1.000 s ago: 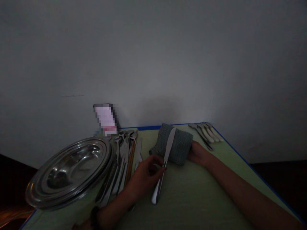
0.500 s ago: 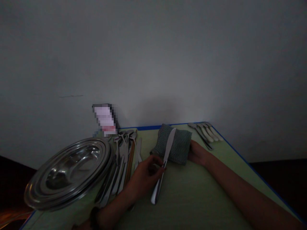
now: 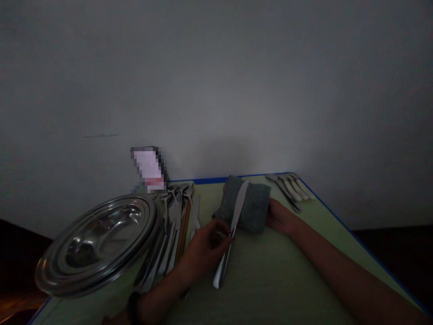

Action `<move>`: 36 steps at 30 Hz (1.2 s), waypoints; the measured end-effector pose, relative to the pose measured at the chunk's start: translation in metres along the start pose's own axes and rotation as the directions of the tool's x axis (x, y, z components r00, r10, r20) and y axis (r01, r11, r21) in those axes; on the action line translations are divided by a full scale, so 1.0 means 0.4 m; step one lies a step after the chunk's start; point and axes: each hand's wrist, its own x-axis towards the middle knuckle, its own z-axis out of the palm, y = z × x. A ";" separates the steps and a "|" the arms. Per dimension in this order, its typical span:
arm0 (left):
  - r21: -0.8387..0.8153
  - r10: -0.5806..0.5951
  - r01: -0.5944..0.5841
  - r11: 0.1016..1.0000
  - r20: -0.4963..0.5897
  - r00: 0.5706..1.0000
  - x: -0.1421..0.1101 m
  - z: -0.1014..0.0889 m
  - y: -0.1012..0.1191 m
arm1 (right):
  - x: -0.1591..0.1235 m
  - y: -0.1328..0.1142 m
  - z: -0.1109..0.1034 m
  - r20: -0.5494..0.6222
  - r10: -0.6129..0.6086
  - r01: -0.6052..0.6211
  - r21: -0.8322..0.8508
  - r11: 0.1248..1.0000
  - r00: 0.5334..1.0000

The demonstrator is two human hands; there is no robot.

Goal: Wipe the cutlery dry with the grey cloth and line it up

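You are recorded with little change from the earlier frames: the cloth [image 3: 255, 205] has its lower right corner swung slightly outward compared with the first frame, while the knife [image 3: 240, 203] keeps its place and slant. Your left hand [image 3: 208, 248] pinches the knife between thumb and fingers near the top of the handle; the blade runs up and away beyond those fingertips, and the handle end slants down toward you below them. Your right hand [image 3: 280, 218] grasps the cloth at its right edge, its fingertips hidden by the fabric. The cloth spreads behind the blade, between your two sets of fingers; whether it presses on the metal, you cannot tell from this view. Left of your left fingers lie the wooden chopsticks [image 3: 184, 224] and a pile of cutlery [image 3: 171, 223], then the stacked metal plates [image 3: 46, 267]. The top plate has a deep, divided hollow showing bare, shiny metal and reflections. Beyond the plates, the phone [image 3: 148, 166] leans at the wall [image 3: 216, 90]. Past your right fingers, a metal spoon [image 3: 284, 190] and white-handled cutlery [image 3: 295, 190] lie on the table [image 3: 287, 280].
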 end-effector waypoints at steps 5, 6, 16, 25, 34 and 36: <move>0.002 -0.003 0.003 1.000 -0.012 1.000 -0.001 0.000 0.002 | 0.000 0.000 -0.003 0.005 0.001 -0.001 0.000 1.000 1.000; 0.001 -0.002 0.002 1.000 -0.013 1.000 -0.001 0.000 0.002 | 0.000 0.000 -0.004 0.007 0.001 -0.001 -0.001 1.000 1.000; 0.007 0.000 0.000 1.000 -0.022 1.000 -0.001 0.000 -0.001 | -0.002 0.000 -0.003 -0.017 -0.005 0.005 0.000 1.000 1.000; -0.014 0.009 -0.010 1.000 -0.028 1.000 -0.001 0.001 0.000 | -0.002 0.005 0.000 -0.035 -0.005 0.005 0.008 1.000 0.999; -0.013 0.030 -0.030 0.999 -0.025 0.999 -0.002 -0.001 0.007 | -0.007 -0.002 0.013 -0.047 0.002 -0.002 0.001 1.000 0.999; -0.003 0.031 -0.031 1.000 -0.026 0.999 -0.002 -0.002 0.009 | -0.007 -0.002 0.013 -0.042 -0.005 0.005 0.002 1.000 0.999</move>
